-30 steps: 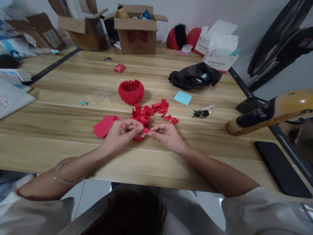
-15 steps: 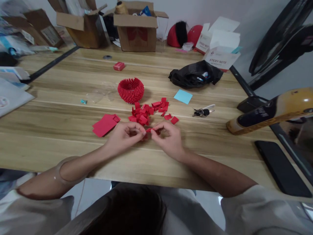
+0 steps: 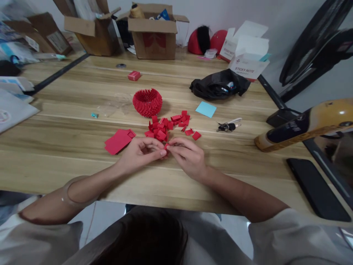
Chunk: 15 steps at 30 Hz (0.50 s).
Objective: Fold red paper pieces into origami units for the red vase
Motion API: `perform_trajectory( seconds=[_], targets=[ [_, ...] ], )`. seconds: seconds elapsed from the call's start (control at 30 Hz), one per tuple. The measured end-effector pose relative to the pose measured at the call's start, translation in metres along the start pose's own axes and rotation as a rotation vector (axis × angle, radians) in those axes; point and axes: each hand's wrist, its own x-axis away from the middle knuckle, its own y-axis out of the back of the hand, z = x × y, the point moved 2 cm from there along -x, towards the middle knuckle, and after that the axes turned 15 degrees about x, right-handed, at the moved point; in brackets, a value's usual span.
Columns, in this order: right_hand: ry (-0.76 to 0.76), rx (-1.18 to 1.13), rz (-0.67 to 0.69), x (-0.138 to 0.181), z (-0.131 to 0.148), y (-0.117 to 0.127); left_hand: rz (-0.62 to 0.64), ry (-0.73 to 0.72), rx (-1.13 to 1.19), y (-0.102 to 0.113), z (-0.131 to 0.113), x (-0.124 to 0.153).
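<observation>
Wooden table (image 3: 226, 165), red slips (image 3: 160, 127), bowl (image 3: 149, 108), perhaps keys (image 3: 226, 127)

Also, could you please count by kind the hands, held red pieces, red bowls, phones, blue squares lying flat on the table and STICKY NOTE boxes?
Hands (left hand, right hand): 2
Held red piece: 1
Red bowl: 1
Phone: 1
Flat blue square: 1
STICKY NOTE boxes: 2
Total: 8

Along far side: open cardboard box (image 3: 153, 44), flaps spread, with second cardboard box (image 3: 96, 43) to its left. Farther right, white STICKY NOTE box (image 3: 246, 66), opened up. Just in front, crumpled black plastic bag (image 3: 213, 87). Nearer, light-blue paper square (image 3: 206, 109), then bunch of keys (image 3: 228, 127). At right, dark-labelled yellow bottle (image 3: 299, 127); below, black phone (image 3: 317, 188), lying flat.
</observation>
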Motion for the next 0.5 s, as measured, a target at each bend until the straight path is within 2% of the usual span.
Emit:
perform_trajectory(
  seconds=[0.13,0.27,0.4,0.5],
  targets=[
    [-0.169,-0.138,0.033,-0.0038,-0.0019,0.0013,-0.007,-0.023,-0.073,0.0003,-0.0013,-0.0008],
    [-0.374,-0.339,0.125,-0.0050,-0.0067,-0.0014,0.009,-0.173,-0.216,0.0004,-0.0044,0.0011],
    [-0.413,-0.441,0.207,-0.0057,-0.0087,-0.0017,0.053,-0.375,-0.435,0.0017,-0.0066,0.0031],
    [-0.413,-0.478,0.268,-0.0065,-0.0096,-0.0014,0.094,-0.454,-0.537,0.0023,-0.0077,0.0037]
  ],
)
